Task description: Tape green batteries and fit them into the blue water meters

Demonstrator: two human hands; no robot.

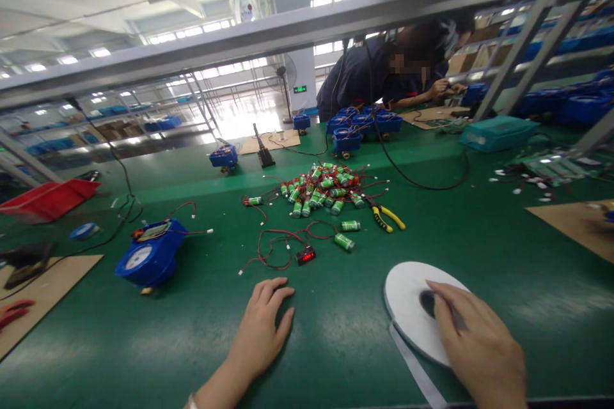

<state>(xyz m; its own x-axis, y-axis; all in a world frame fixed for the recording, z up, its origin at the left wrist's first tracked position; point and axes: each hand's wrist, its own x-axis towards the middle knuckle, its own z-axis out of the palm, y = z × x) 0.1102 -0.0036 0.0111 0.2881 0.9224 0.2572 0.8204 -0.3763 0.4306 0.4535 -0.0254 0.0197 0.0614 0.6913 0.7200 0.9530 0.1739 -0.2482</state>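
My left hand [261, 326] rests on the green tabletop with its fingers apart and holds nothing. At the lower right, my right hand [480, 339] has its thumb and fingers closed at the centre hole of a white tape roll [407, 291], which lies flat. A loose strip of tape [417, 370] runs from the roll toward the near edge. Beyond my left hand lies a small meter [306, 255] with a red display and thin wires. Two green battery cells [344, 242] are beside it, near a heap of wired green cells [319, 188].
Yellow-handled pliers [388, 218] lie right of the heap. A blue device [153, 255] and a red tray [50, 198] are at left. More blue devices [359, 124], a teal box [499, 133] and circuit boards [551, 166] stand farther back. A person [364, 73] leans over the far side.
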